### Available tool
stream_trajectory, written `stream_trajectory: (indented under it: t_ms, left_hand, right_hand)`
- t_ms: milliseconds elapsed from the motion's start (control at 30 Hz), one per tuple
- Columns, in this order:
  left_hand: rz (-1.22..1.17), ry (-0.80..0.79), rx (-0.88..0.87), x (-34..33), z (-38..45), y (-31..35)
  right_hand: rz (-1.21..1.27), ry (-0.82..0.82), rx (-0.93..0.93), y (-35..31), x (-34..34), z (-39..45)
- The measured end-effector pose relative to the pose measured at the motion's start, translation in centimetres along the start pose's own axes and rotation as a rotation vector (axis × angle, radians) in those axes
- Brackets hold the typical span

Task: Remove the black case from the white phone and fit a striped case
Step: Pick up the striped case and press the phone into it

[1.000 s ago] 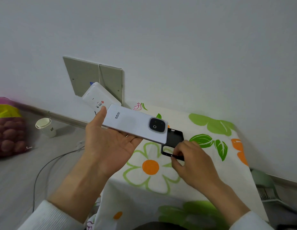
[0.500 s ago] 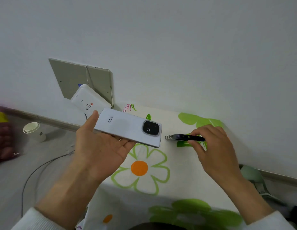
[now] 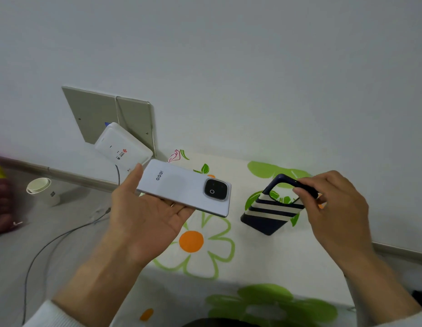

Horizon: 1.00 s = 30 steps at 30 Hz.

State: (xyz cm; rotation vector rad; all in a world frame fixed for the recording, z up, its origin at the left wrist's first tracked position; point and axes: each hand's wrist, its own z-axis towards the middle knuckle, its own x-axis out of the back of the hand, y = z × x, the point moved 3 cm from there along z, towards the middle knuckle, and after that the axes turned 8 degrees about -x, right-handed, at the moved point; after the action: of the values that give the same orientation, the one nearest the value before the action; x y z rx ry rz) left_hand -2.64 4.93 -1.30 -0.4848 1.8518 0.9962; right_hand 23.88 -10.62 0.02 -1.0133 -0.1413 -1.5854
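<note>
Plain white wall (image 3: 228, 55), grey floor (image 3: 14, 256).

Between my left hand (image 3: 144, 223) with the white phone (image 3: 184, 187) and my right hand (image 3: 335, 208) with the striped case (image 3: 271, 213) lies an open gap above the flowered tabletop (image 3: 264, 256), and nothing stands in it. The cloth below and in front of both hands is bare too. Behind the phone, a white box (image 3: 122, 149) leans against a grey panel (image 3: 106, 114) on the wall, closing that side. On the floor to my left stand a paper cup (image 3: 42, 190) and a trailing cable (image 3: 52, 241).
</note>
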Motion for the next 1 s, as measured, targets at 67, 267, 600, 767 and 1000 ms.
stream_trajectory:
  t_ms: [67,267,600,767,1000]
  left_hand:
    - [0.009,0.004,-0.003,0.1,0.0,0.0]
    - [0.028,0.002,0.022,0.1,-0.1,-0.2]
    - [0.004,0.024,0.023,0.0,-0.1,-0.4]
    - [0.005,0.020,0.033,0.0,-0.1,-0.6]
    - [-0.023,0.002,0.070,-0.3,-0.2,-1.2]
  right_hand:
    - [0.005,0.007,-0.017,0.2,0.5,0.1]
    - [0.037,0.060,-0.086,0.6,2.3,0.7]
    - [0.183,0.144,-0.317,2.0,4.2,1.5]
    - [0.339,0.121,-0.506,2.2,4.5,1.5]
    - [0.562,0.020,-0.740,1.1,3.9,1.3]
